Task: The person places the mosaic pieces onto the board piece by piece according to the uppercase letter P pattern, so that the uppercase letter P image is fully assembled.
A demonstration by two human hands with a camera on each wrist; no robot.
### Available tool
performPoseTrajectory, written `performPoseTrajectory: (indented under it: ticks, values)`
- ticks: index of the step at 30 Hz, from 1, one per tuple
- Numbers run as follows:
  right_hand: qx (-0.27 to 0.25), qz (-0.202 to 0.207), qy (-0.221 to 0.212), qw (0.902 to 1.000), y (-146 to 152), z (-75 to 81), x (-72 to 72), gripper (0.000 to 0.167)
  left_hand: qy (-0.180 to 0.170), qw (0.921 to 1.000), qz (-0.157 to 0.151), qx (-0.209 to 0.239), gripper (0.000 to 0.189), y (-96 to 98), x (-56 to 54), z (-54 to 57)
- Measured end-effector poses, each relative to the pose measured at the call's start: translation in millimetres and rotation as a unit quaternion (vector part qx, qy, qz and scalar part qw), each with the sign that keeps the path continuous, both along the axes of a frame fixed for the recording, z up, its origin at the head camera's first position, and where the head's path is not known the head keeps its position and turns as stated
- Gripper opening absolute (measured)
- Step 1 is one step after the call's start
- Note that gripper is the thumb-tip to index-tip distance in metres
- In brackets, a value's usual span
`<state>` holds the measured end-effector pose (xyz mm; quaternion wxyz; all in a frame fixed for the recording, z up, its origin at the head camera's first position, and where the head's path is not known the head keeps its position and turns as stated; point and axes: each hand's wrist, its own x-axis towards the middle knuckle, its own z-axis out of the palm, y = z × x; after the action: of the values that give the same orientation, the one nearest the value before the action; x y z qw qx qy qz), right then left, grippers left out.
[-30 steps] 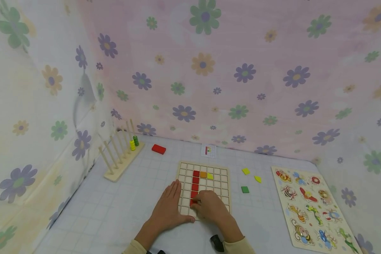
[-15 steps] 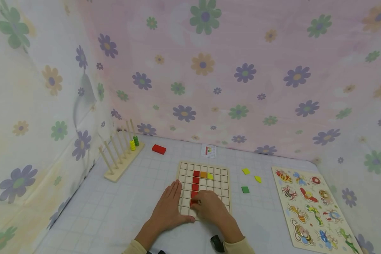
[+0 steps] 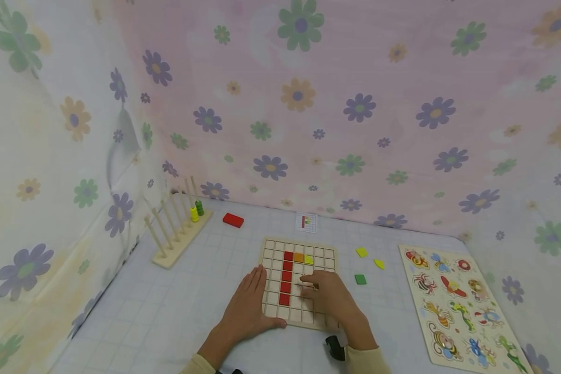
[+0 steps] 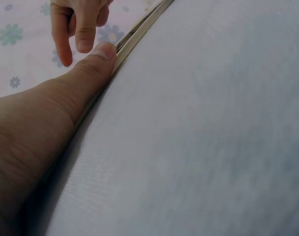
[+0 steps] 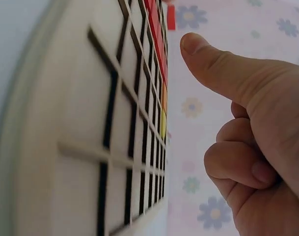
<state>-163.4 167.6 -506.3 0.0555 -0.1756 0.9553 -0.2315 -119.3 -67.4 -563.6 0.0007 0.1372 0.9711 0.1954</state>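
A: Where's the grid (image 3: 282, 312)?
B: Beside the left hand (image 3: 246, 306), straight-fingered with its thumb spread, and below the right hand (image 3: 329, 295), whose thumb and forefinger stand apart.
A: In its cells?
B: Five red tiles (image 3: 286, 286) in a column; an orange tile (image 3: 299, 257), then a yellow tile (image 3: 309, 259), beside the farthest.
A: Hidden?
B: Cells beneath the right hand. The puzzle's (image 3: 464, 340) near edge is cut off.

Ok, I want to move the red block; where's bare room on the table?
There's bare room between the peg stand and the left hand, and between the right sleeve and the insect puzzle. Crowded: the grid board, under the right hand, and around the green tile.
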Motion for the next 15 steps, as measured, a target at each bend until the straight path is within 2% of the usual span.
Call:
performPoseTrajectory:
  ticks: [6, 10, 15]
  values:
    - [-0.045, -0.073, -0.022, 0.9960, 33.1, 3.8, -8.4, 0.034, -0.006, 0.9999, 0.000, 0.008, 0.139, 0.3, 0.3, 0.6]
    - [-0.058, -0.098, -0.025, 0.9932, 64.2, 3.0, -12.6, 0.036, -0.005, 1.0000, -0.001, 0.007, 0.140, 0.1, -0.4, -0.9]
    - [-0.069, -0.133, -0.053, 0.9873, 103.1, -4.0, -17.1, 0.044, -0.007, 1.0000, -0.001, 0.003, 0.140, 0.5, -0.2, -2.9]
